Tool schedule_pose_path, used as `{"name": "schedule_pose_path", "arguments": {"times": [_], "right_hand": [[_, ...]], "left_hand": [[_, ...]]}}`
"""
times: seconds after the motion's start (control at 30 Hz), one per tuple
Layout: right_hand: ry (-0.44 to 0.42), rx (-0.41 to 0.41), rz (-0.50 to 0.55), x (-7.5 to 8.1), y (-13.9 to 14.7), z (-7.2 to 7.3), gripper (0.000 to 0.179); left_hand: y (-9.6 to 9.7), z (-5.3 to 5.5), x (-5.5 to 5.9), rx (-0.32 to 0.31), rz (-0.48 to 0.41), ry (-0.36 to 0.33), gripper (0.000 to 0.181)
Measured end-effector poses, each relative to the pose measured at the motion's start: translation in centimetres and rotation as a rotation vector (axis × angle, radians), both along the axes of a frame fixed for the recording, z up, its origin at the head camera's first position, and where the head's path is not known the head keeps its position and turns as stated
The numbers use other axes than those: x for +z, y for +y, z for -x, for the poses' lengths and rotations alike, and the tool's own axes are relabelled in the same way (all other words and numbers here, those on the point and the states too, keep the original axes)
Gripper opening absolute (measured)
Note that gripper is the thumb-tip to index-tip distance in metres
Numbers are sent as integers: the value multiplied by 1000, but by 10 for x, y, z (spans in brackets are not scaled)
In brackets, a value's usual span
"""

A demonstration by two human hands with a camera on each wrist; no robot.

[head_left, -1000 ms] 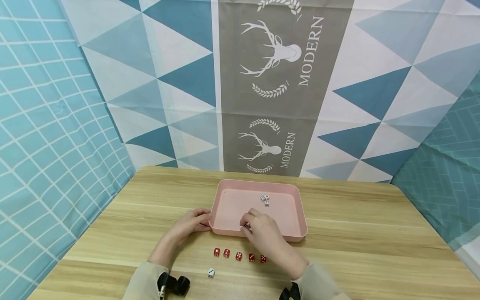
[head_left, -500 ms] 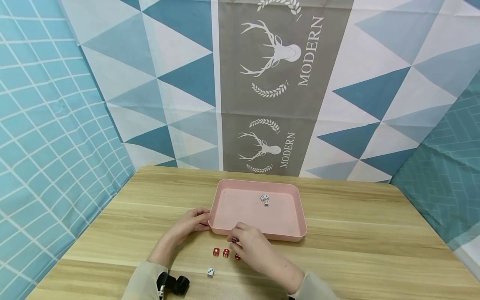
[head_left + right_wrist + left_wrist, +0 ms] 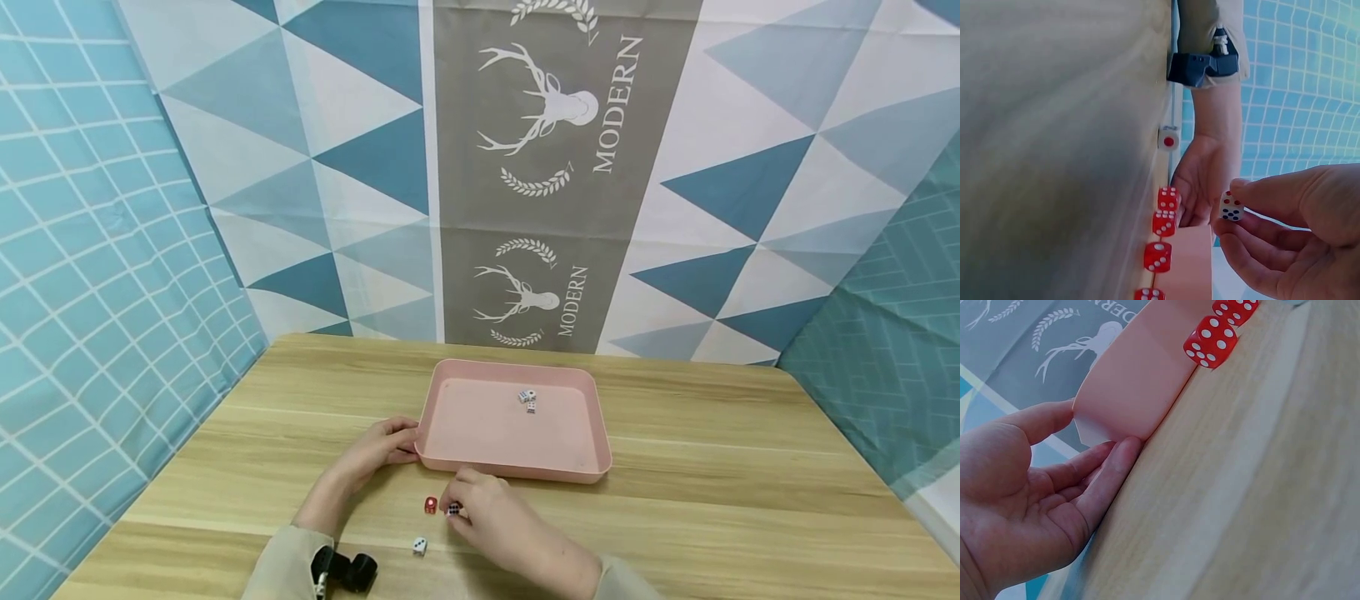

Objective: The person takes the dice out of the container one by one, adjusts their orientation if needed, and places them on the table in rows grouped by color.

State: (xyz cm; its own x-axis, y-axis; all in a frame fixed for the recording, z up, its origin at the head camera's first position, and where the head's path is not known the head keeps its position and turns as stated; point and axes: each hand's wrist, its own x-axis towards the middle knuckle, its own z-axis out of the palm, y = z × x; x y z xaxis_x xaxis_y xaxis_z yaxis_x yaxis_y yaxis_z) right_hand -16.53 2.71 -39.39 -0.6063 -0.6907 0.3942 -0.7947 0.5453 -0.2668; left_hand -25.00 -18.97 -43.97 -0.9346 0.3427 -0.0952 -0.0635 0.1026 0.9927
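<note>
My right hand (image 3: 491, 517) pinches a white die (image 3: 1231, 207) between thumb and fingertips, close to the row of red dice. The right wrist view shows dark pips on one face and red pips on another. A red die (image 3: 431, 505) sits just left of that hand, which covers the rest of the row from above. My left hand (image 3: 382, 443) rests at the near left corner of a pink tray (image 3: 513, 473), its fingertips touching the outside wall and rim. Another white die (image 3: 419, 547) lies on the table, nearer my body than the red row.
Several white dice (image 3: 528, 398) sit together inside the tray, towards its back. Several red dice (image 3: 1158, 257) stand in a line along the tray's front side. The wooden table (image 3: 712, 450) ends at a patterned cloth backdrop (image 3: 525, 167).
My right hand has carried the white die from over the tray's front wall, left and towards my body, to the red row's left part. My left hand has stayed at the tray's corner.
</note>
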Motion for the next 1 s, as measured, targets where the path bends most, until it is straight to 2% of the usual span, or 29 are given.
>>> {"name": "schedule_pose_path", "arguments": {"times": [0.3,0.53,0.77,1.0], "right_hand": [[-5,56,-28,-5,-4,-8,11],[11,43,-105,-9,-6,-10,13],[-76,18,-151,-8,-7,-10,15],[-98,27,-198,-10,-9,-11,11]], "left_hand": [[0,-2,-1,-9,9,5,45],[0,0,-2,6,15,-5,44],[2,1,2,12,9,-4,46],[1,1,0,11,15,-7,46]]}}
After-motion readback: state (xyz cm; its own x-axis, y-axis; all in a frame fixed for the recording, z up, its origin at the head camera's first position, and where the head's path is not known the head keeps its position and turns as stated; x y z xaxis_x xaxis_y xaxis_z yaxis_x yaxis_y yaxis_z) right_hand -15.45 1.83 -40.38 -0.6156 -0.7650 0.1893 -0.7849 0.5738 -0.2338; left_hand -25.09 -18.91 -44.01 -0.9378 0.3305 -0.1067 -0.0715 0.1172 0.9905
